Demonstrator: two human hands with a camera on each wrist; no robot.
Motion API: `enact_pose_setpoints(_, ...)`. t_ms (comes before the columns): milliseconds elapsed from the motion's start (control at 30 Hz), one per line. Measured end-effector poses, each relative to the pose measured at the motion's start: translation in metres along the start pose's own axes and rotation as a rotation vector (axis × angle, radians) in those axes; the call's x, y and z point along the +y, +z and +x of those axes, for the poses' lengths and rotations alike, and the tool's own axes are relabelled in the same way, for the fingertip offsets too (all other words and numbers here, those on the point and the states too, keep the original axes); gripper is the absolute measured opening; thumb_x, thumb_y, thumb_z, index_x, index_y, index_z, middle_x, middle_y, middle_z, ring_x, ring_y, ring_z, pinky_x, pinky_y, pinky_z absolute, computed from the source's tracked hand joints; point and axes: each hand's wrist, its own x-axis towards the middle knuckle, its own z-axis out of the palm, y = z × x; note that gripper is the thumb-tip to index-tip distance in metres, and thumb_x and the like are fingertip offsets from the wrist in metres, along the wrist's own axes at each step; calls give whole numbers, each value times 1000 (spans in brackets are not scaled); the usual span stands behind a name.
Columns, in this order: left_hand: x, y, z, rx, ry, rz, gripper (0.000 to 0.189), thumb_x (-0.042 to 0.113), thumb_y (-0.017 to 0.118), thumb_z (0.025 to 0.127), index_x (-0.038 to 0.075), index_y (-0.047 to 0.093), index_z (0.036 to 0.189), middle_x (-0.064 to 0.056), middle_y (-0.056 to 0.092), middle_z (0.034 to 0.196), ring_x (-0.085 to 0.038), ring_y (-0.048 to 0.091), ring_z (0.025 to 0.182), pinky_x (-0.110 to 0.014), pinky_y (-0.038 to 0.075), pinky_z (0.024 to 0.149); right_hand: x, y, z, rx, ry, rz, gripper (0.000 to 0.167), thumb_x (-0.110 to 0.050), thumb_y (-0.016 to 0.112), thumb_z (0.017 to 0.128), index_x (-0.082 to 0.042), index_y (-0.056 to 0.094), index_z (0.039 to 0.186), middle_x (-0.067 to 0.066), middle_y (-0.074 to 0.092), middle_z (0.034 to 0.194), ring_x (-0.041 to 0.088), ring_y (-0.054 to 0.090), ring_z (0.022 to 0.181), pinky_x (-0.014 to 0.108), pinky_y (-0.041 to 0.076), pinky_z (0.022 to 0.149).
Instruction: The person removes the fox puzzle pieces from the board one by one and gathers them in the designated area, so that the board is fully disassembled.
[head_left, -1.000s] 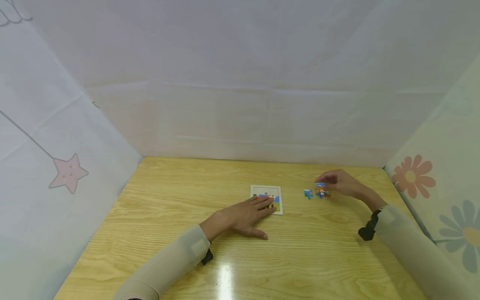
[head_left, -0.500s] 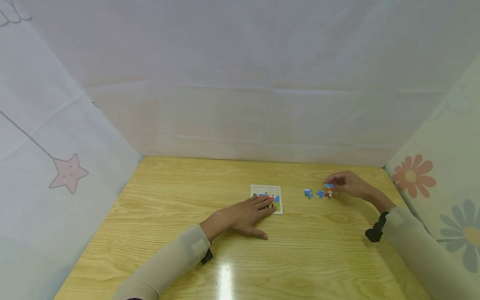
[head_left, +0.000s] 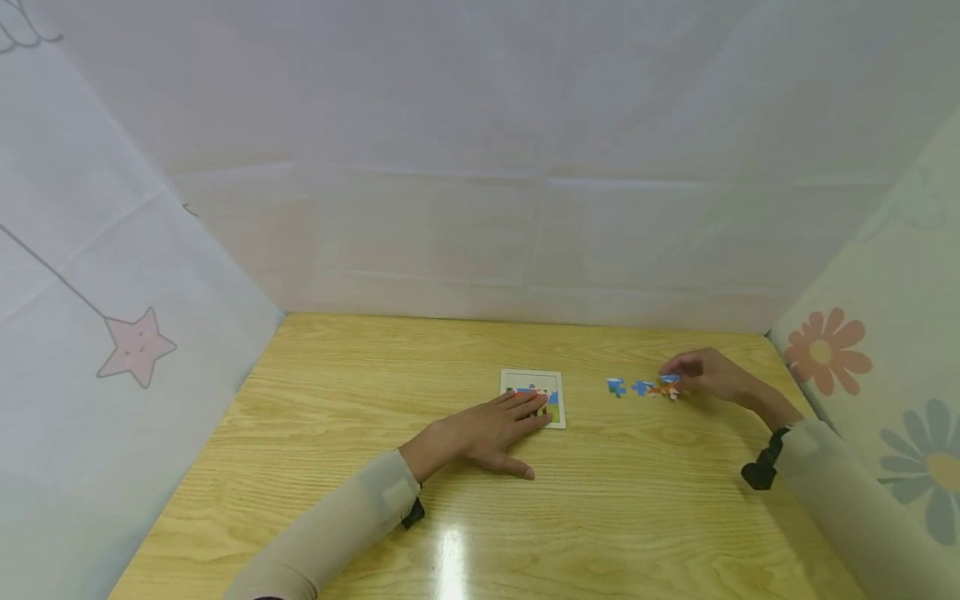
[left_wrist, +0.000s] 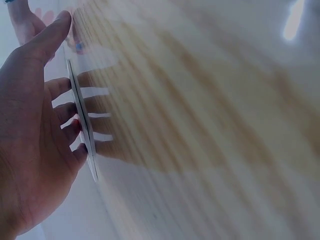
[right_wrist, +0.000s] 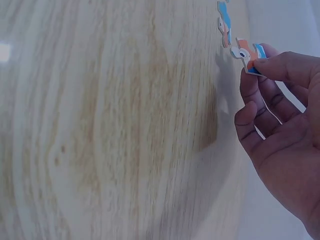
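Observation:
In the head view my left hand [head_left: 495, 429] lies with spread, straight fingers over a small square puzzle board [head_left: 531, 379], hiding its lower left part. The left wrist view shows those fingertips along the edge of the thin board [left_wrist: 82, 112]. My right hand [head_left: 708, 377] pinches a jigsaw piece [right_wrist: 246, 54] between thumb and fingers; it carries an orange, white and blue print with a black eye. Just left of it on the table lies a blue, white and orange jigsaw piece [head_left: 644, 388]. A blue and green jigsaw piece [head_left: 616, 386] sits further left.
Everything stands on a wood-grain table [head_left: 375, 358]. A pale cloth wall [head_left: 480, 242] rises behind it, with printed cloth on both sides. Light glares off the table [head_left: 451, 558] near its front.
My right hand has moved to the right and slightly nearer, with the pinched piece. A blue, white and orange piece now shows on the table to its left. My left hand has stayed still.

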Motion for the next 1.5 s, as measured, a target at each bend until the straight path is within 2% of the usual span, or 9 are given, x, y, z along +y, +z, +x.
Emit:
enact_pose_setpoints(167, 0, 0, 0, -2, -4, 3, 96, 76, 46, 101, 18, 18, 172, -11, 7, 179, -28, 6, 165, -46, 14, 133, 6, -2, -3, -5, 12, 8, 27, -3, 67, 103, 4, 71, 128, 26, 69, 130, 9, 69, 110, 25, 59, 86)
enact_pose_setpoints(367, 0, -1, 0, -4, 3, 25, 95, 75, 45, 102, 17, 18, 172, -11, 7, 179, -27, 6, 165, -44, 14, 133, 13, -3, -6, -7, 27, 4, 26, 1, 67, 101, 4, 72, 127, 24, 71, 127, 13, 71, 107, 26, 59, 85)
enact_pose_setpoints(833, 0, -2, 1, -6, 7, 11, 93, 72, 46, 103, 17, 18, 172, -11, 7, 179, -27, 6, 165, -44, 13, 133, 17, 1, -3, 33, -3, -108, 26, -1, 76, 95, 4, 74, 121, 20, 75, 116, 16, 69, 89, 29, 57, 75)
enact_pose_setpoints(967, 1, -1, 1, -3, 0, 19, 93, 74, 45, 103, 18, 18, 172, -10, 8, 179, -26, 7, 165, -43, 13, 133, 18, 2, -2, 44, -1, -133, 25, -2, 77, 95, 3, 75, 120, 19, 76, 115, 12, 69, 88, 27, 57, 75)
enact_pose_setpoints(1167, 2, -1, 1, -6, -8, 23, 92, 74, 45, 103, 19, 18, 172, -10, 7, 179, -26, 6, 165, -43, 14, 133, 14, 3, -2, 47, -23, -151, 24, -2, 77, 95, 4, 76, 119, 19, 76, 111, 14, 68, 86, 28, 56, 71)
enact_pose_setpoints(1500, 2, -2, 0, 1, -13, 13, 92, 73, 47, 102, 19, 20, 172, -9, 9, 179, -27, 7, 165, -44, 17, 133, 13, 4, -2, 44, -3, -164, 22, -2, 78, 94, 2, 77, 116, 18, 76, 112, 13, 67, 85, 27, 55, 71)
